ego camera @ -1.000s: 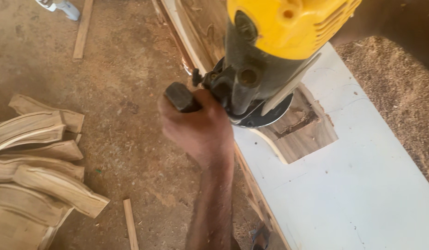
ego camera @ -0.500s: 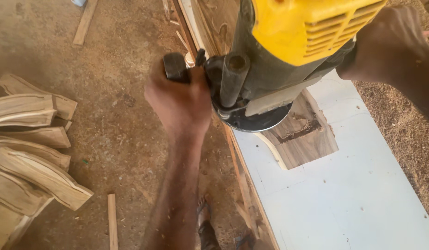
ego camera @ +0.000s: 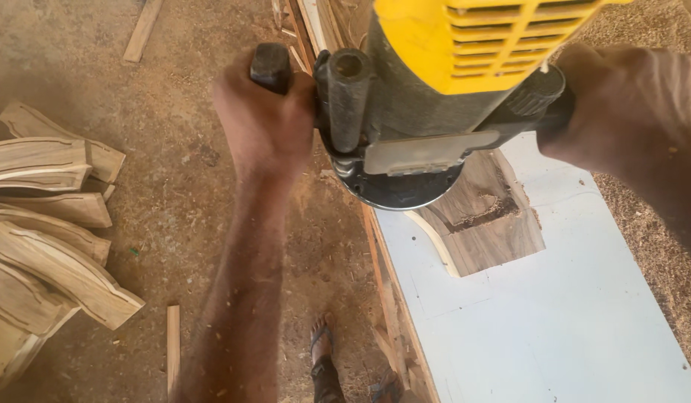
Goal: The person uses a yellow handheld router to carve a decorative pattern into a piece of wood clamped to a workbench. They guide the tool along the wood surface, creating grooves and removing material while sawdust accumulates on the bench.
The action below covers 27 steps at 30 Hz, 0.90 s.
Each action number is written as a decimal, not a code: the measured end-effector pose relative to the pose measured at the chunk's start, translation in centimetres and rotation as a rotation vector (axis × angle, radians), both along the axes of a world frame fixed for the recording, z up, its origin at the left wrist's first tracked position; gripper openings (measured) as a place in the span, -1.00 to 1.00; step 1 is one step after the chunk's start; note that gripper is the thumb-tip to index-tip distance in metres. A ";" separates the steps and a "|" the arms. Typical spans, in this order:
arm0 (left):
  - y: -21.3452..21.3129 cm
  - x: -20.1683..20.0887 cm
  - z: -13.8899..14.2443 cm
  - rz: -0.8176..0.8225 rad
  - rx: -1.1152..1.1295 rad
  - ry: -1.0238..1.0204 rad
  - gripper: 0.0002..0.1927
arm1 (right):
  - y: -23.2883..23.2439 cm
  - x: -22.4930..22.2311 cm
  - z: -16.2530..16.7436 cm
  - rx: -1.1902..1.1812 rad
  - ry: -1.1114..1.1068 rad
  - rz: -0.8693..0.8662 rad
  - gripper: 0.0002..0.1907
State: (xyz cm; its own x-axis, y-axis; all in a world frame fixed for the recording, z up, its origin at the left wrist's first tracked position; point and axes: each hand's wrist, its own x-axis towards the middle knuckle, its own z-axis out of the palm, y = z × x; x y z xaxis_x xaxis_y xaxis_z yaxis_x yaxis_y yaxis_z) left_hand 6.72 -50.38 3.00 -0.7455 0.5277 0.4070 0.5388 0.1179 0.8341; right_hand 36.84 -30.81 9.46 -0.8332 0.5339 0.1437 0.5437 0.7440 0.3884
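While resting on the pale desk (ego camera: 554,336), lying directly under the yellow router (ego camera: 435,97): curved wood piece (ego camera: 487,224), long axis running toward the near edge. Clamping both side handles, fingers wrapped shut: left hand (ego camera: 267,119) and right hand (ego camera: 621,112), equally near.

A stack of curved wooden pieces (ego camera: 43,239) is lying on the sawdust-covered floor (ego camera: 181,149) at the left. A thin wooden strip (ego camera: 172,347) is lying just beside the stack, and another strip (ego camera: 142,30) is resting farther up. A sandalled foot (ego camera: 324,358) is standing near the table's edge.
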 end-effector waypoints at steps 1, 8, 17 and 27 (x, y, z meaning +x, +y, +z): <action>0.3 -0.5 0.0 -0.004 -0.003 -0.002 -0.73 | 0.0 -0.1 0.0 -0.009 0.006 -0.014 -0.83; 1.5 -3.0 -0.3 -0.069 -0.022 0.012 -0.87 | -0.1 -1.2 -0.7 0.088 0.006 -0.047 -0.78; 2.6 -6.4 -0.2 -0.067 -0.046 -0.029 -0.69 | -1.4 -2.6 -0.5 0.088 0.071 -0.049 -0.78; 1.5 -6.3 2.6 -0.082 -0.141 -0.106 -0.84 | -2.3 -3.6 1.3 -0.042 0.046 -0.114 -0.78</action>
